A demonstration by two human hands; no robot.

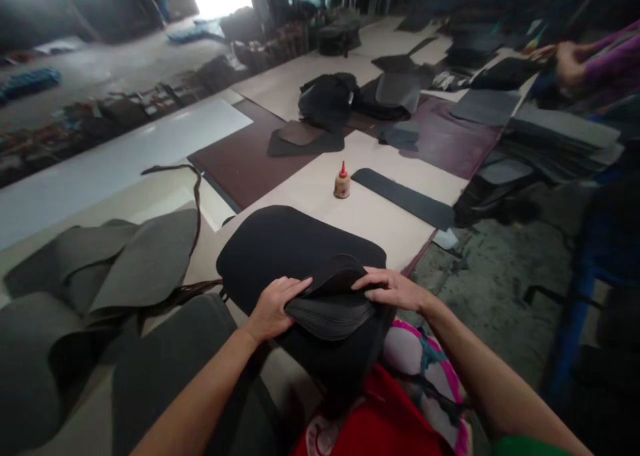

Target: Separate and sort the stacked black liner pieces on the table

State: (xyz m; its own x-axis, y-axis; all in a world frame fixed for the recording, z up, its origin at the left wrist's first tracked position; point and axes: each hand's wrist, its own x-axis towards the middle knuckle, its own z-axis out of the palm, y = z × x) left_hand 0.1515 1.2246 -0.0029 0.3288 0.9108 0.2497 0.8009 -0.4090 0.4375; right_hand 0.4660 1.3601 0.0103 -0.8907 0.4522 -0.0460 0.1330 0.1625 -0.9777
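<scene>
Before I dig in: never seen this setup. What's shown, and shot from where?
No machine: one picture, from a camera on a person's head, looking forward and down. The wearer's bare left hand and right hand hold a stack of thin, dark-grey, flexible sheets, its top bowed upward. Behind it lies a broad, black, round-cornered piece. Beyond, on the beige surface, are a squat tan bottle with a red tip and a long, dark-grey, round-ended strip. Grey curved sheets lie at left; the purple sleeve is another person's.

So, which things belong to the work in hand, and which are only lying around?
Probably in use:
dark layered sheets, in left hand and right hand;
large black piece behind them.

Probably lying about:
red-tipped bottle;
long dark strip;
grey sheets at left.
</scene>
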